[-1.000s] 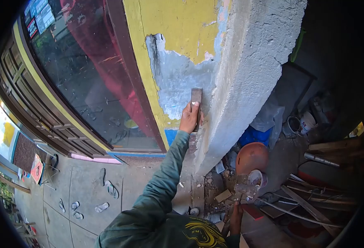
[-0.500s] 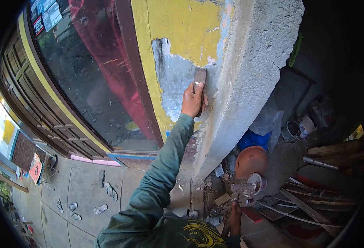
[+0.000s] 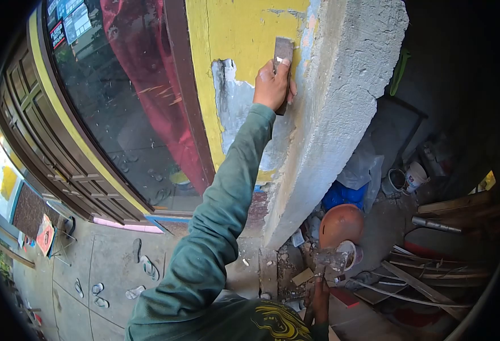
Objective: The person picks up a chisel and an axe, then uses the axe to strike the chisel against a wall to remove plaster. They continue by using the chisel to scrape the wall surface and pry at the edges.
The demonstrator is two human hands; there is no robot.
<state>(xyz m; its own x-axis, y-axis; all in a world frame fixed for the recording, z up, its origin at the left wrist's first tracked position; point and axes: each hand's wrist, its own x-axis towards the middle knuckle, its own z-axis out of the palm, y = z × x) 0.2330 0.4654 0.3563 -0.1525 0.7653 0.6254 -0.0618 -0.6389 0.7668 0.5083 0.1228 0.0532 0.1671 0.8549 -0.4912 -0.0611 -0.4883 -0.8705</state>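
Paint stripping, partly done, on the yellow wall (image 3: 244,25) between a dark-framed window (image 3: 119,113) and a rough concrete column (image 3: 346,85). A large ragged bare patch (image 3: 235,108) of grey and bluish plaster shows in the middle of the wall where the yellow coat is gone. A strip of yellow is left beside the window frame, and a broad area above the patch is untouched, so I judge there is a good deal more to strip.

The person's left hand (image 3: 272,85), at the end of a raised green sleeve, is clenched around a flat chisel (image 3: 284,48). The blade sticks up past the fingers and is pressed flat to the wall. Its tip sits on the yellow paint just above the upper edge of the bare patch, close to the column.

Far below, near the person's body, the right hand (image 3: 320,301) is closed around the handle of a hammer (image 3: 330,260). The hammer head points up and is well apart from the chisel.

On the ground by the column lie rubble, an orange basin (image 3: 341,224), small buckets (image 3: 415,173) and loose timber. Sandals (image 3: 142,264) are scattered on the paving under the window.
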